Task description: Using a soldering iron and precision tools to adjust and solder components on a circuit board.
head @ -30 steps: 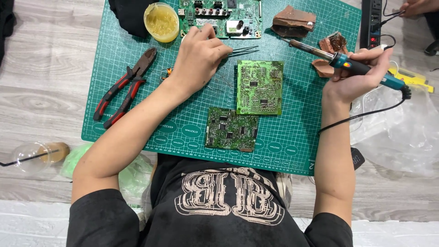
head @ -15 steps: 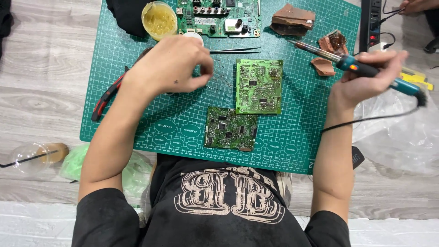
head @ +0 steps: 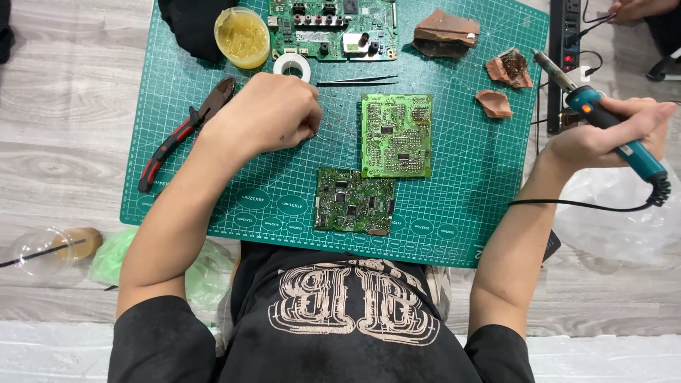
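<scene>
While the right hand (head: 603, 135) grips the teal soldering iron (head: 610, 131) safely aside, its fingers are closed around it. The left hand (head: 266, 117) is curled beside the light green circuit board (head: 396, 135), perhaps pinching thin wire; I cannot tell.

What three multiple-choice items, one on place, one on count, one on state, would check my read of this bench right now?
1. Where do the red-handled pliers lie?
A. on the green cutting mat's left part
B. on the wooden floor
C. on a circuit board

2. How many green circuit boards lie on the green cutting mat?
A. one
B. three
C. five

3. What is the right hand doing with the teal-handled soldering iron?
A. leaving it flat on the mat
B. holding it off the mat's right edge, tip away from the boards
C. pressing its tip on a board

Answers:
1 A: the pliers rest on the mat beside the left hand.
2 B: a large board at the top, a bright one mid-mat, a darker one below it.
3 B: the fingers wrap the handle and the tip points up-left, over no board.
</scene>
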